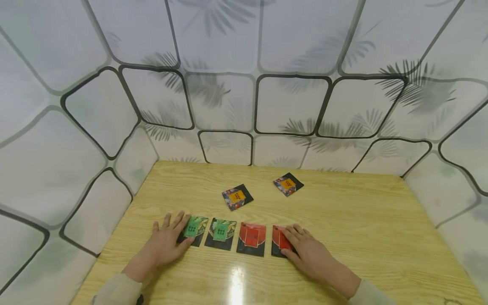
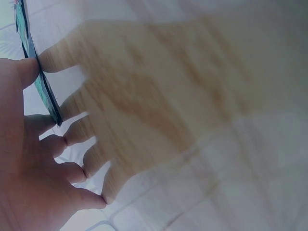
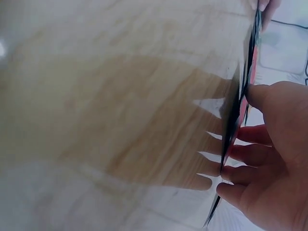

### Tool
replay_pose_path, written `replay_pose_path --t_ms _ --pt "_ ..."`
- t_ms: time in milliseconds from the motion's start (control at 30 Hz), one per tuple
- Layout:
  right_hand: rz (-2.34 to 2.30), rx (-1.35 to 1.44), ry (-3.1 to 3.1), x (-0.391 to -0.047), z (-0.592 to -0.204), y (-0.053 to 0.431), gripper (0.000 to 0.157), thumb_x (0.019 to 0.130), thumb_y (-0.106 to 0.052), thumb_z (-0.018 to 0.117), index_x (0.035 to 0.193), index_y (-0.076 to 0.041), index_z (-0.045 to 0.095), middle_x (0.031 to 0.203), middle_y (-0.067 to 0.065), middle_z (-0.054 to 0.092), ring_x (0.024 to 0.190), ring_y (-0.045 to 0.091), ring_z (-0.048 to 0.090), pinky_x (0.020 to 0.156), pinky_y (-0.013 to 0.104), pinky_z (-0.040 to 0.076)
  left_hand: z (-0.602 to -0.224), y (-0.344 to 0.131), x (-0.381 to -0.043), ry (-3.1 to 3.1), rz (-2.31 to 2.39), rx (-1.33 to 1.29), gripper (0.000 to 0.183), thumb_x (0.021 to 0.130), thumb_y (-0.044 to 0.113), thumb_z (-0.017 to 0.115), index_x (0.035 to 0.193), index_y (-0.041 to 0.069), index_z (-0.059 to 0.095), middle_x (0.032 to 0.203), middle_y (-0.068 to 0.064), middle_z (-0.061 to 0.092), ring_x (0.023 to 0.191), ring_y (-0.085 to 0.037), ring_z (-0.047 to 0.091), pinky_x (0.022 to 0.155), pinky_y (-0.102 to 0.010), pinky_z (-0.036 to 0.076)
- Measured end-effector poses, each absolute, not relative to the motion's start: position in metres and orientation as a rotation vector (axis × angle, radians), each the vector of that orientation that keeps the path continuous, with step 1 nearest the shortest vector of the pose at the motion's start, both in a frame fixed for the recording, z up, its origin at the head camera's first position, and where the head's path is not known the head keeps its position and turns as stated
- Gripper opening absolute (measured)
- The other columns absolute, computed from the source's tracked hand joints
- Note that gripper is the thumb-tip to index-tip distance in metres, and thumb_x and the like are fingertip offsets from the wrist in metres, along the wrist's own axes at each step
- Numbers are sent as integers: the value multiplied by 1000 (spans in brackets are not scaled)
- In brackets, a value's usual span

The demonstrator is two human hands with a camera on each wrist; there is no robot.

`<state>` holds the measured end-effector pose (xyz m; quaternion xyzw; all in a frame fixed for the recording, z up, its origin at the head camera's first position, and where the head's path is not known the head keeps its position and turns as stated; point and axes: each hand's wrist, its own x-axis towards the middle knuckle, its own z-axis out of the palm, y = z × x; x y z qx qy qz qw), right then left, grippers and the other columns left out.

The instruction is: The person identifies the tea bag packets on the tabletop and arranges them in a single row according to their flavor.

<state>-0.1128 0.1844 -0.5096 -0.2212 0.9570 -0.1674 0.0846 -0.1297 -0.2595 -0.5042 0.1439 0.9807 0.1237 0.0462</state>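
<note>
A row of flat packets lies across the table. My left hand (image 1: pixel 164 245) spreads its fingers at the leftmost green-and-black packet (image 1: pixel 196 228), with the thumb and index finger touching it. Next to that lies a second green-and-black packet (image 1: pixel 220 234), then a red-and-black packet (image 1: pixel 251 239). On the rightmost red-and-black packet (image 1: pixel 277 241) rests my right hand (image 1: pixel 311 255), its fingers and thumb covering the right side. In the left wrist view, the thumb and fingertips (image 2: pixel 95 198) press down at the tabletop; the right wrist view shows fingers (image 3: pixel 252 155) on the packet's edge.
Two black packets with orange labels, one left (image 1: pixel 237 197) and one right (image 1: pixel 288 184), lie tilted behind the row. The glossy wooden table (image 1: pixel 343 212) is bounded by a patterned fabric wall (image 1: pixel 225 101) at the back and sides.
</note>
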Motion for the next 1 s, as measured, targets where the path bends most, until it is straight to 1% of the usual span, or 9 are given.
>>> replay_pose_path --t_ms 233,433,567,667,833,1000 --pt "-515 -657 2863 -116 -506 182 62 107 -41 60 157 -7 50 160 21 51 152 45 43 119 61 41 -505 -260 -131 2987 379 440 75 106 52 55 164 8 37 169 -22 33 151 -64 25 108 -90 21" --pt "-569 -740 2881 -127 -503 180 59 109 -40 58 153 -1 53 158 25 51 150 50 43 120 63 38 -504 -260 -130 2980 384 436 75 107 52 55 165 8 37 170 -22 33 151 -64 25 108 -90 21" --pt "-614 -789 2876 -143 -502 176 57 110 -39 55 152 0 54 158 26 51 150 51 41 119 64 38 -505 -260 -130 2980 380 436 76 107 53 54 165 8 36 170 -22 33 151 -64 25 108 -90 21" --pt "-617 -853 2871 -158 -500 171 56 110 -36 56 151 2 53 158 27 50 150 52 40 119 65 38 -505 -260 -130 2979 382 437 76 107 53 54 165 8 36 170 -22 33 151 -65 25 108 -90 20" --pt "-557 -968 2883 -184 -495 156 57 110 -34 57 154 2 50 160 28 48 152 50 39 123 63 34 -504 -260 -129 2983 388 436 75 107 52 55 164 8 37 169 -23 34 151 -65 25 108 -90 21" --pt "-546 -1005 2873 -209 -488 137 59 110 -36 56 156 0 47 162 26 44 154 48 36 125 61 31 -505 -260 -129 2981 384 441 76 107 53 54 164 7 36 169 -23 34 150 -65 25 108 -90 21"
